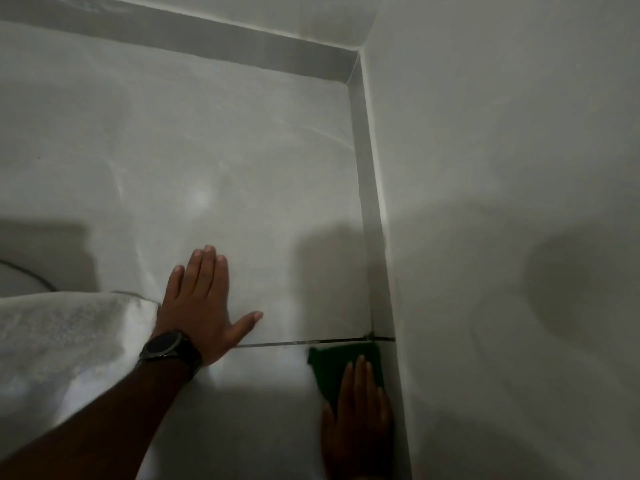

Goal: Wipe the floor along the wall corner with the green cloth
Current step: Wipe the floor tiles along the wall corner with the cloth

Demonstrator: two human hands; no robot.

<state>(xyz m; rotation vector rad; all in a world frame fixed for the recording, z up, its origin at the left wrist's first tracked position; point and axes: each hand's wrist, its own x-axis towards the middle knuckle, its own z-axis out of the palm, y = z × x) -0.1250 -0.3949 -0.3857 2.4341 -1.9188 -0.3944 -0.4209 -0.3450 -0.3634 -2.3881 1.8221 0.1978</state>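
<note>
The floor (214,161) is laid with large pale grey tiles, glossy enough to carry a soft bright spot of reflected light. A dark grout line (311,342) crosses it near the bottom. A grey skirting strip (367,188) runs along the foot of the plain white wall (502,133) and turns at the corner (358,53). Dim light leaves broad shadows.

We saw a dark round-faced wristwatch (168,346) with a black strap. A white towel-like cloth (62,344) lay bunched at the lower left, and beyond it ran a thin dark curved cable (29,271).
</note>
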